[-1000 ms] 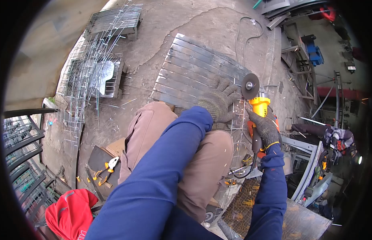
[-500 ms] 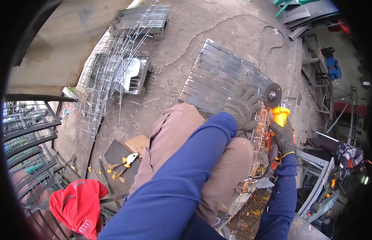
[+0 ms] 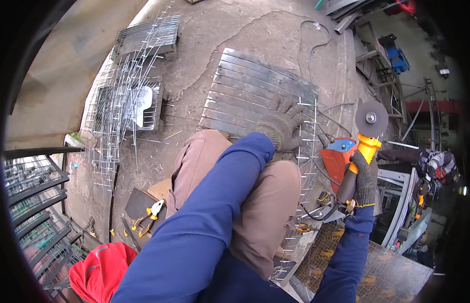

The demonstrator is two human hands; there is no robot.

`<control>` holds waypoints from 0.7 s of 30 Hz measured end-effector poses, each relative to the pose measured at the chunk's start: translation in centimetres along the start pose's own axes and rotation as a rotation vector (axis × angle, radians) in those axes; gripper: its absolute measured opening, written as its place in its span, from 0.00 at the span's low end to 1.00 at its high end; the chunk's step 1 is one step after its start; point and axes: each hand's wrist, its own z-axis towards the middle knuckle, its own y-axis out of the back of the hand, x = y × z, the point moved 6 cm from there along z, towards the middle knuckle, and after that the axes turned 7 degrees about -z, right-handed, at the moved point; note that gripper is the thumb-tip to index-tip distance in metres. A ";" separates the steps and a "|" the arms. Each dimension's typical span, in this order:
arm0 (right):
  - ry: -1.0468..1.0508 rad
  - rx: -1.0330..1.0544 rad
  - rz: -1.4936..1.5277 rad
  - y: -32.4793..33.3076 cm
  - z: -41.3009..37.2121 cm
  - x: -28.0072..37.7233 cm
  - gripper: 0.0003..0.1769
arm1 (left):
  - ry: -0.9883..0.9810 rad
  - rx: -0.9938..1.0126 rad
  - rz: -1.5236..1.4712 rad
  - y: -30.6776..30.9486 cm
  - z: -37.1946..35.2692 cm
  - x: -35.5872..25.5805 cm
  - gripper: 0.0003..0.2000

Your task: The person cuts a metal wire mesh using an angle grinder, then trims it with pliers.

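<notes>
In the head view, the angle grinder is raised to the right of the slatted metal table, its disc upward. The right hand has its grip wrapped around the tool's body. It looks dense, rigid and front-heavy; the body behind the yellow head seems the place to hold, clear of the brittle-looking disc. The left hand lies with fingers spread on the slats, beside a wire mesh strip, which looks light, springy and sharp-ended; whether its thumb touches the wire, I cannot tell.
</notes>
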 end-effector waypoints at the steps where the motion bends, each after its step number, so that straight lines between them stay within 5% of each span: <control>1: -0.021 -0.042 0.004 1.2 -0.9 -0.8 0.22 | -0.006 -0.027 0.009 -0.4 -0.2 -0.1 0.36; 6: 0.070 -0.346 0.103 8.4 -6.1 -4.2 0.18 | 0.023 0.051 0.017 0.5 -0.1 -0.8 0.35; 15: -0.055 -0.485 0.357 11.6 -15.6 -9.3 0.19 | -0.009 0.039 0.073 1.2 0.5 -2.6 0.36; 19: -0.050 -0.556 0.476 13.1 -17.8 -10.2 0.18 | -0.086 0.060 -0.099 2.6 -0.4 -5.3 0.27; 21: -0.043 -0.587 0.557 13.7 -18.6 -10.9 0.18 | 0.304 0.031 -0.663 2.9 -0.9 -4.4 0.21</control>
